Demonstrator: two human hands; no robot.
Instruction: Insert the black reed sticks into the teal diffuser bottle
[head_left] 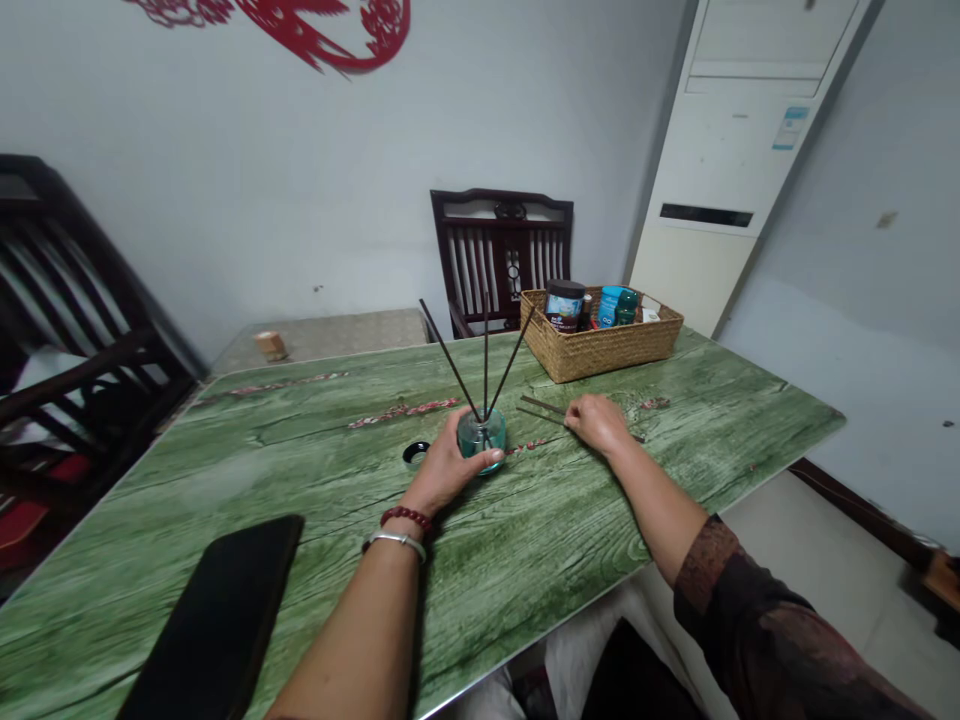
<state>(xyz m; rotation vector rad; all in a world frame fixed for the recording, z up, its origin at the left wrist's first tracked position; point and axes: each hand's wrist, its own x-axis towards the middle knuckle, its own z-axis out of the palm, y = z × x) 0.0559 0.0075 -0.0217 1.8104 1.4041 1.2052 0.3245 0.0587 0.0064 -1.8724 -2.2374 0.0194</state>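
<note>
Bottle [484, 432] of clear, teal-tinted look stands upright on the green table [352, 585], and it serves here as the centre of the clock, with twelve pointing away from the person. Three dark sticks [486, 350] rise from its neck, fanned out: one leans toward eleven o'clock, one points to twelve, one leans toward one. The left hand [447, 468] grips the bottle, its thumb across the near side and its fingers around the left side. A red bead bracelet [406, 516] and a silver bangle [399, 542] circle that wrist.

At three o'clock, the right hand [600, 424] has its fingers bunched over loose sticks [541, 403] lying on the table; whether it pinches one, I cannot tell. Their ends poke out on the bottle's side of the hand. A black cap [416, 455] lies at nine o'clock, just beside the left hand. A phone [214, 612] lies at eight o'clock, its dark face up.

A woven basket [619, 352] sits near two o'clock, holding a dark-lidded tub [564, 305], a blue packet [610, 304] and other small goods. Behind the table, a dark wooden chair [512, 240] stands just past twelve.
</note>
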